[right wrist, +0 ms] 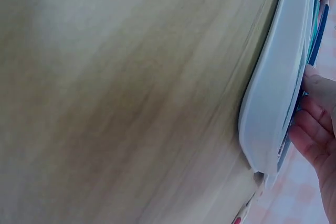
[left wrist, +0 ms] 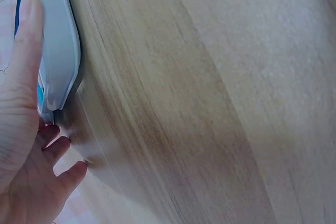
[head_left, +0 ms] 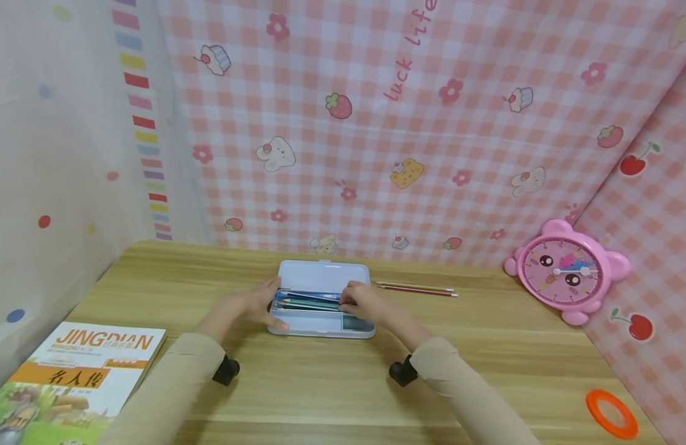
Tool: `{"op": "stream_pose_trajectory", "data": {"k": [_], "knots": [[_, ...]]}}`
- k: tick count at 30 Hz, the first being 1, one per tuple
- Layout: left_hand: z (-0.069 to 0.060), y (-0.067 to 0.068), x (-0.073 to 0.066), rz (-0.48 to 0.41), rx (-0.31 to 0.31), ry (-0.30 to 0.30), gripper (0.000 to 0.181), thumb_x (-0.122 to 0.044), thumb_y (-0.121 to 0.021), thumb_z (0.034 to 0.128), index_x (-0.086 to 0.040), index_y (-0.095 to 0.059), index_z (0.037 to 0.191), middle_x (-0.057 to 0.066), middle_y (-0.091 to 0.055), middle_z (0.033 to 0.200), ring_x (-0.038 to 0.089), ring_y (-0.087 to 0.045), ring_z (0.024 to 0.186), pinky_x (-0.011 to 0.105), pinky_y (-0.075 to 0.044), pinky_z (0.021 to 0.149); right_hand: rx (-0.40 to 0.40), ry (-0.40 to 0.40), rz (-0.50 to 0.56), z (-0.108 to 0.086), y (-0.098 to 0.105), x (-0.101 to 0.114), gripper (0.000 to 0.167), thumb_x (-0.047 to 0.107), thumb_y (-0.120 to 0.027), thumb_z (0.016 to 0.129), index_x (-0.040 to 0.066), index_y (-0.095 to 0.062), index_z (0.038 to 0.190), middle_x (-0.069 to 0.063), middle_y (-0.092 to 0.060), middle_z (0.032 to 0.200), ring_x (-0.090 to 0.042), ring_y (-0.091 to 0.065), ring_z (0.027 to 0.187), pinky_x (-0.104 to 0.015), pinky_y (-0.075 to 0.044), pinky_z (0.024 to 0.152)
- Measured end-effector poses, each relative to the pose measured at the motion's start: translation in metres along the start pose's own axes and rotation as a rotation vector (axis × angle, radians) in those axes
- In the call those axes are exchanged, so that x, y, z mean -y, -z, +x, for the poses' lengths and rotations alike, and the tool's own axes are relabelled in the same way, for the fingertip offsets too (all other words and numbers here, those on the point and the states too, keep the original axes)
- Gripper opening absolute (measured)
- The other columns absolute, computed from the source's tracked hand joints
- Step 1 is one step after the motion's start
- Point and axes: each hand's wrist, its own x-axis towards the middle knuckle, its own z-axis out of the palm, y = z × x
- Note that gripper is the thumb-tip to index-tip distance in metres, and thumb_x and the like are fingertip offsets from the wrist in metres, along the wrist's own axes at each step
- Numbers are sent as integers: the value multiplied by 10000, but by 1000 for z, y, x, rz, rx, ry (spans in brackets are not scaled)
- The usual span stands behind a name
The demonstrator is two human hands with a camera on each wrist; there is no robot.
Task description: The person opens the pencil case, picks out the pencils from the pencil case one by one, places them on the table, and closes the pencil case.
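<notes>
A white pencil case (head_left: 323, 275) stands open on the table, its lid at the back, with several blue and green pencils (head_left: 309, 304) lying lengthwise in it. My left hand (head_left: 259, 303) holds the case's left end; the left wrist view has the thumb of this hand (left wrist: 23, 114) along the case (left wrist: 60, 45) and the other fingers beyond its end. At the right end, my right hand (head_left: 368, 304) reaches inside. In the right wrist view, thumb and fingertips of that hand (right wrist: 320, 124) pinch a dark blue pencil (right wrist: 318, 35) by the case wall (right wrist: 273, 93).
Two pencils, one yellowish (head_left: 415, 286) and one red (head_left: 421, 290), lie right of the case. A book (head_left: 81, 377) is at the front left. A pink clock (head_left: 565, 272) stands at the right, with an orange ring (head_left: 594, 408) nearer the front.
</notes>
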Motion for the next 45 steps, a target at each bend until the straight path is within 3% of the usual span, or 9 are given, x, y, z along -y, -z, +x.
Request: {"op": "stream_pose_trajectory", "data": {"k": [5, 12, 22, 25, 31, 35, 39, 45], "knots": [[0, 0, -2, -11, -1, 4, 1173, -498, -714, 703, 124, -21, 1416, 302, -30, 1495, 429, -63, 1388, 512, -130, 1138, -31, 21, 4, 3, -2, 2, 89, 129, -620, 867, 44, -645, 865, -50, -568, 840, -112, -532, 742, -202, -480, 651], [0, 1, -7, -4, 6, -4, 1151, -482, -711, 717, 128, -28, 1414, 302, -39, 1494, 426, -69, 1388, 508, -132, 1139, -68, -61, 8, 2, -4, 0, 103, 124, -645, 847, 29, -640, 886, -57, -583, 855, -122, -568, 765, -231, -511, 676], [1, 2, -7, -12, 7, 12, 1153, -465, -719, 716, 122, -16, 1416, 299, -25, 1496, 420, -55, 1392, 503, -121, 1143, 42, -72, -8, 2, 7, 4, 109, 97, -630, 853, 18, -670, 917, -73, -608, 870, -147, -584, 790, -245, -514, 698], [1, 2, -6, -12, 8, 14, 1155, -466, -719, 714, 124, -17, 1416, 301, -26, 1495, 422, -56, 1391, 504, -120, 1142, 63, -58, -63, 4, 7, 6, 106, 102, -623, 859, 24, -671, 915, -71, -611, 872, -152, -581, 795, -264, -514, 706], [1, 1, -4, -4, 14, 20, 1157, -467, -720, 713, 125, -16, 1415, 302, -24, 1495, 421, -55, 1391, 502, -121, 1143, 91, -3, -297, 7, 5, 12, 101, 134, -603, 876, 62, -660, 834, -46, -591, 808, -124, -530, 689, -246, -471, 608], [1, 1, -4, -14, 23, 32, 1151, -457, -719, 723, 115, -3, 1419, 293, -7, 1500, 418, -42, 1394, 505, -116, 1143, 97, 3, -350, 9, 5, 14, 107, 137, -616, 863, 73, -636, 780, -22, -552, 757, -93, -430, 617, -201, -380, 538], [1, 1, -4, -22, 24, 28, 1141, -439, -719, 732, 116, 3, 1418, 295, -1, 1499, 422, -37, 1392, 511, -113, 1142, 129, -17, -327, 11, 9, 15, 102, 132, -627, 852, 68, -628, 772, -16, -544, 756, -92, -398, 619, -192, -351, 545], [-1, 2, -6, -10, 22, 30, 1126, -428, -719, 741, 121, -5, 1416, 303, -11, 1495, 428, -49, 1389, 511, -122, 1140, 166, -70, -225, 10, 12, 16, 109, 140, -603, 879, 44, -652, 864, -40, -587, 837, -102, -479, 695, -234, -454, 638]]}}
